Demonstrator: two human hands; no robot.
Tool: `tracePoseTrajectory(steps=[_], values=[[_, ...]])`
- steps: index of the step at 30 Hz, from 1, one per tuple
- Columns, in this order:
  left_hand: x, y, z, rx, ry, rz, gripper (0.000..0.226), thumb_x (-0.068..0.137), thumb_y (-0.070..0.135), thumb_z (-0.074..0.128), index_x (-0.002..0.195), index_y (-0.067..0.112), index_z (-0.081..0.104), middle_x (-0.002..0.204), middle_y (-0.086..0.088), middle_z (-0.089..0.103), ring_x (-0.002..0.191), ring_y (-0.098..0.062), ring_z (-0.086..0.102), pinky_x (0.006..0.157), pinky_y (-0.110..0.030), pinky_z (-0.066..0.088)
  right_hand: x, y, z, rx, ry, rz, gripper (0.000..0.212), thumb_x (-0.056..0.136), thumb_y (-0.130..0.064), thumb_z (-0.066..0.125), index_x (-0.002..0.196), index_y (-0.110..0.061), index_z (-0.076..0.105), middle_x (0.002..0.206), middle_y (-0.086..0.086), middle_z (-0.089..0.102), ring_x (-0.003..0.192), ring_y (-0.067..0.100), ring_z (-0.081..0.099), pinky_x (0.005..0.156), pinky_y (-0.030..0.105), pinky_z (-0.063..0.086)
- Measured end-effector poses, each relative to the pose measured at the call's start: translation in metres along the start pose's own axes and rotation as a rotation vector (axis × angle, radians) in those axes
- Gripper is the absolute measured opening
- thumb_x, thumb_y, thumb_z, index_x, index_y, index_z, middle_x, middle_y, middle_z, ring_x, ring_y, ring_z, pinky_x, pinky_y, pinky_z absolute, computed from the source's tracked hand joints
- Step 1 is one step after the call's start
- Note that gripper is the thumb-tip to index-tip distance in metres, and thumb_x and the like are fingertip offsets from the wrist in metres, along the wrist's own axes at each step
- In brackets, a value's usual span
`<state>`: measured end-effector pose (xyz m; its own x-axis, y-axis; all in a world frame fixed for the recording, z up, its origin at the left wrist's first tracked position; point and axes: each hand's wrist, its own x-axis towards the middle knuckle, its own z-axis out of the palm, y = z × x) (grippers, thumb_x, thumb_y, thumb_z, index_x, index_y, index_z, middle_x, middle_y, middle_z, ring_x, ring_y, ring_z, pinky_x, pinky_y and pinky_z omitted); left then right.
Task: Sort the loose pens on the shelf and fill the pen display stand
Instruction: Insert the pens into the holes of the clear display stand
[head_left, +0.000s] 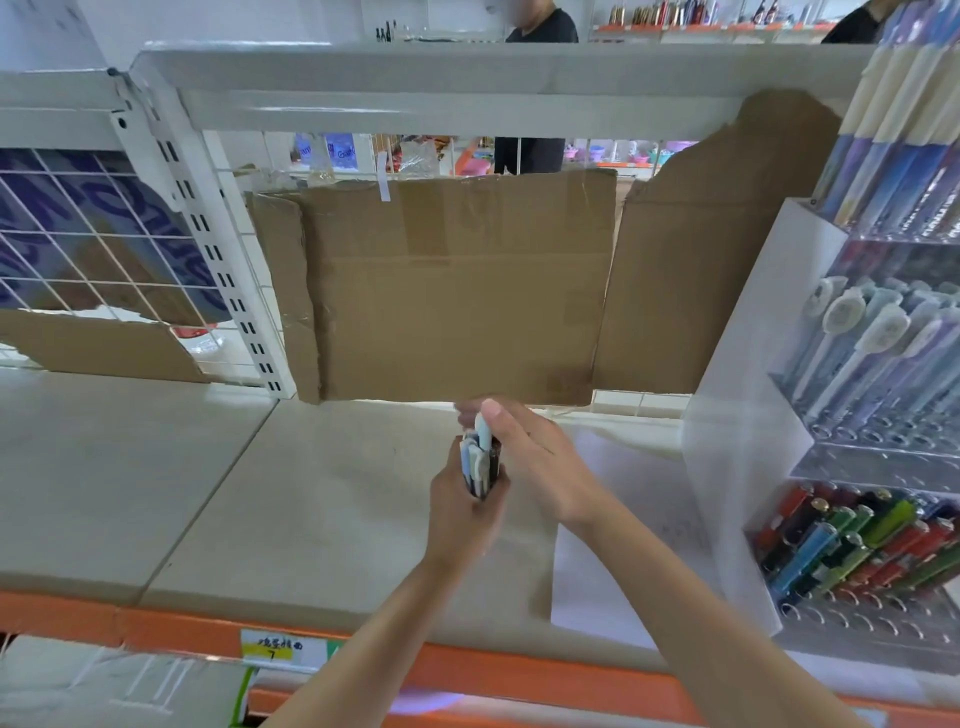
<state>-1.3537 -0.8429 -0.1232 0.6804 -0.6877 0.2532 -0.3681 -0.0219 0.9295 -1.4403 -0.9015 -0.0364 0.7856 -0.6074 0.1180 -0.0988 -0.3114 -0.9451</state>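
Right now the person is gathering a small bundle of pens over the middle of the shelf, well apart from the pen display stand standing at the right end. The left hand is gripping the bundle upright from below, fingers curled round the barrels, while the right hand is coming in over the top, thumb and fingers pinching a pale blue pen at its upper end. To do this step well, I would judge that the left hand should be keeping the bundle snug so nothing slides out, and the right should be drawing out one pen at a time, matching it to a like-coloured row before carrying it across. Both forearms are reaching forward from the shelf's orange front edge, converging at the pens, the right wrist bending down over the left.
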Motion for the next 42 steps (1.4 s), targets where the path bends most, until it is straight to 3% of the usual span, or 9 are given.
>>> tracePoseTrajectory(steps=[5,11,17,23,27,32,34,37,42], values=[[-0.011,-0.01,-0.001,0.001,-0.047,-0.033,0.031,0.083,0.002,0.057,0.073,0.028,0.043,0.048,0.013,0.053,0.041,-0.001,0.046,0.041,-0.012,0.033,0.004,0.005,0.01,-0.069,-0.039,0.008,0.034,0.1,-0.016,0.032,0.115,-0.017,0.063,0.116,-0.007,0.062,0.106,-0.001,0.052,0.083,0.0,0.033],[-0.008,0.002,0.003,0.011,-0.052,-0.055,0.019,0.085,0.007,0.052,0.079,0.025,0.048,0.047,0.007,0.053,0.039,-0.004,0.051,0.036,-0.017,0.035,0.003,0.011,0.015,-0.066,-0.041,0.041,0.022,0.095,-0.042,0.047,0.106,-0.027,0.057,0.104,-0.015,0.056,0.085,-0.011,0.052,0.072,0.0,0.035],[-0.006,0.024,0.005,0.0,-0.241,-0.225,0.011,0.08,0.007,0.052,0.073,0.015,0.05,0.037,0.004,0.051,0.031,-0.013,0.047,0.034,-0.018,0.032,0.015,0.022,-0.002,-0.225,0.045,0.054,0.028,0.083,-0.014,0.063,0.106,-0.013,0.047,0.098,-0.004,0.057,0.087,0.017,0.054,0.074,0.015,0.041],[-0.001,0.05,0.001,-0.483,-0.697,-0.488,0.016,0.081,0.015,0.068,0.084,0.006,0.056,0.06,-0.003,0.055,0.05,-0.016,0.051,0.049,-0.025,0.043,0.006,0.027,-0.032,0.207,0.181,0.261,0.016,0.084,-0.003,0.058,0.086,-0.015,0.048,0.084,0.009,0.053,0.079,0.02,0.052,0.076,0.035,0.044],[-0.007,0.06,0.008,-0.837,-0.819,-0.665,0.032,0.078,0.036,0.068,0.089,0.007,0.059,0.07,-0.002,0.052,0.052,-0.012,0.048,0.049,-0.021,0.043,-0.003,0.02,-0.048,0.149,0.203,0.232,0.014,0.082,-0.006,0.058,0.078,-0.012,0.045,0.076,0.014,0.051,0.065,0.021,0.048,0.053,0.03,0.038],[-0.004,0.094,0.026,-0.911,-0.817,-0.591,0.019,0.082,0.03,0.064,0.075,0.013,0.064,0.065,-0.001,0.05,0.048,-0.01,0.043,0.043,-0.02,0.039,-0.02,-0.004,-0.084,-0.058,0.233,0.117,0.039,0.081,-0.035,0.068,0.062,-0.014,0.042,0.058,0.001,0.04,0.053,0.012,0.04,0.052,0.026,0.034],[0.0,0.11,0.032,-0.874,-0.77,-0.525,0.017,0.081,0.029,0.062,0.08,0.012,0.061,0.064,-0.001,0.05,0.048,-0.011,0.042,0.044,-0.02,0.039,-0.029,-0.015,-0.101,-0.127,0.326,0.138,0.041,0.076,-0.052,0.068,0.071,-0.014,0.051,0.065,-0.01,0.056,0.06,0.008,0.055,0.058,0.023,0.044],[0.003,0.125,0.043,-0.814,-0.687,-0.422,0.022,0.08,0.027,0.062,0.091,0.009,0.054,0.064,-0.002,0.05,0.049,-0.013,0.044,0.045,-0.02,0.041,-0.045,-0.029,-0.125,0.034,0.387,0.158,0.039,0.076,-0.043,0.073,0.098,-0.014,0.061,0.083,-0.004,0.071,0.073,0.01,0.07,0.064,0.024,0.056],[-0.006,0.138,0.064,-0.816,-0.706,-0.294,0.022,0.079,0.022,0.063,0.09,0.004,0.056,0.064,-0.004,0.049,0.051,-0.014,0.045,0.046,-0.021,0.04,-0.077,-0.041,-0.146,-0.128,0.376,0.175,0.026,0.081,-0.035,0.071,0.07,-0.013,0.063,0.058,-0.006,0.062,0.048,0.007,0.054,0.046,0.022,0.044]])
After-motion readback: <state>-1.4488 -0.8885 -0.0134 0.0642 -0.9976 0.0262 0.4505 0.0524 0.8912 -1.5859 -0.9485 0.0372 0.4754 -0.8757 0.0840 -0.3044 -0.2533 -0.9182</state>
